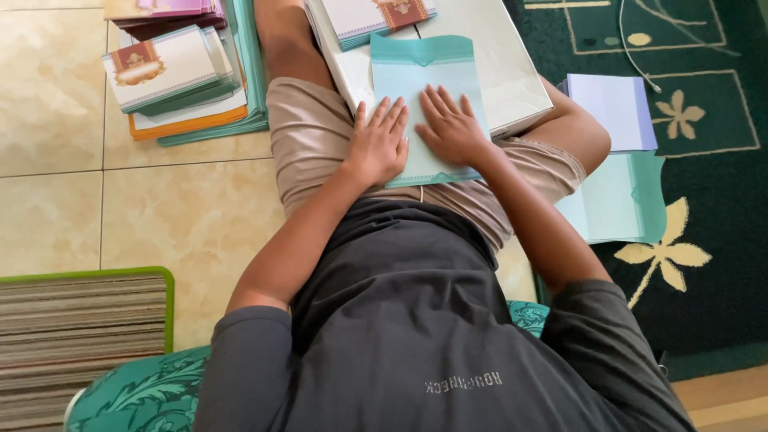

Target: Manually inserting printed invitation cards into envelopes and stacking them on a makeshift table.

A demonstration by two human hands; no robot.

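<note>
A stack of cream cards [172,76] with ornate emblems is seen on the tiled floor [56,120] at the upper left of the frame, and a striped mat [80,336] at the lower left. Two loose paper sheets, one pale lilac [614,108] and one teal [620,204], are laid on the dark green rug [712,160] at the right. One teal envelope [424,76] is laid on a white bundle [504,64] across the lap at centre top. Two hands are counted: the left hand [378,146] and the right hand [452,128] are pressed flat, fingers spread, grasping nothing, on the envelope's lower half.
</note>
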